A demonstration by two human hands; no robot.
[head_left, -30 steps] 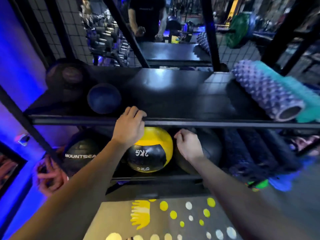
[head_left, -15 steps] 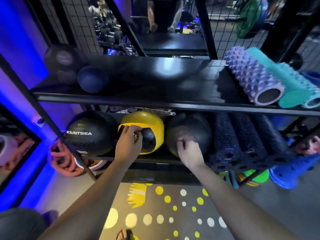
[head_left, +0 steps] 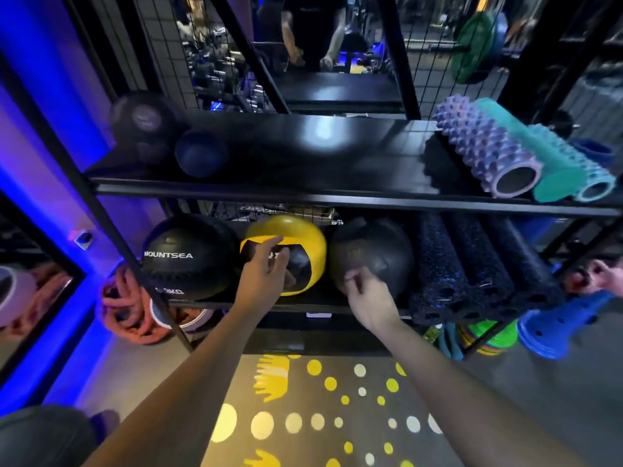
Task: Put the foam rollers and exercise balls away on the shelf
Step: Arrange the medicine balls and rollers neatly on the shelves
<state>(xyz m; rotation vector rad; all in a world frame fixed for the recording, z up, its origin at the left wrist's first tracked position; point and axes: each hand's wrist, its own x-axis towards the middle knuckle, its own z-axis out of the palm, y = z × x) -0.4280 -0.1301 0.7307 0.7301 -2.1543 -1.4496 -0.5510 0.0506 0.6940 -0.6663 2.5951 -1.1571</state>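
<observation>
On the lower shelf (head_left: 215, 303) three medicine balls sit in a row: a black MOUNTSEA ball (head_left: 188, 254), a yellow-and-black ball (head_left: 303, 237) and a plain black ball (head_left: 381, 244). To their right lie dark speckled foam rollers (head_left: 448, 264). My left hand (head_left: 266, 271) touches the front of the yellow ball with loosely spread fingers. Against the plain black ball rests my right hand (head_left: 367, 294), fingers loosely curled and holding nothing. The upper shelf (head_left: 303, 156) carries a dark ball (head_left: 145, 123), a small blue ball (head_left: 200, 153), a purple knobbed roller (head_left: 482, 146) and a teal roller (head_left: 553, 160).
A coiled orange rope (head_left: 124, 311) lies on the floor left of the rack. Stacked blue cones (head_left: 556, 325) and coloured discs (head_left: 488, 338) sit at the lower right. A dotted mat (head_left: 320, 416) covers the floor under my arms. Another person (head_left: 310, 28) stands behind the rack's wire mesh.
My left hand dropped from the upper shelf's front edge to the yellow ball. My right hand stayed by the plain black ball. My view lowered and pulled back.
</observation>
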